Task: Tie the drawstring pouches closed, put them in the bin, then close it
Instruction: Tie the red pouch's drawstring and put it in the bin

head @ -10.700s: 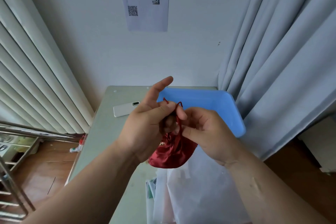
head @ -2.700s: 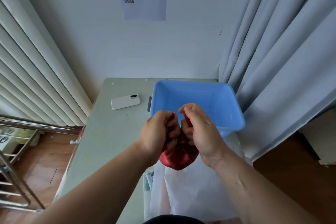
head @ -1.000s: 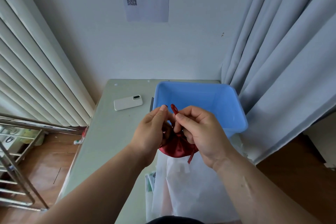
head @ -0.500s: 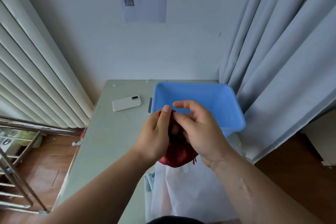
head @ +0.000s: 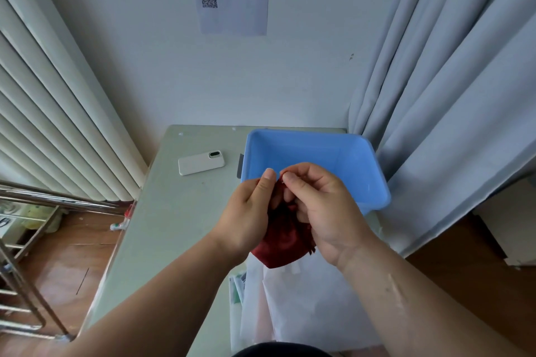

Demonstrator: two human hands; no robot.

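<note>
A dark red satin drawstring pouch [head: 282,243] hangs in the air between both hands, just in front of the open blue plastic bin [head: 374,180]. My left hand [head: 249,217] pinches the pouch's neck from the left with thumb and forefinger. From the right, my right hand [head: 319,209] pinches the red drawstring at the pouch's top, its fingers curled. The cord itself is mostly hidden by the fingers. What I can see of the bin's inside holds nothing. No lid is in view.
A white phone [head: 201,162] lies on the pale green table [head: 171,217] left of the bin. White plastic bags [head: 304,304] lie on the table's near end under my hands. Grey curtains [head: 452,95] hang close on the right, a white radiator [head: 52,113] on the left.
Over the last second both hands stayed at the pouch's neck, working the cord. The cord loop seen above my fingers a second ago is now tucked between them.
</note>
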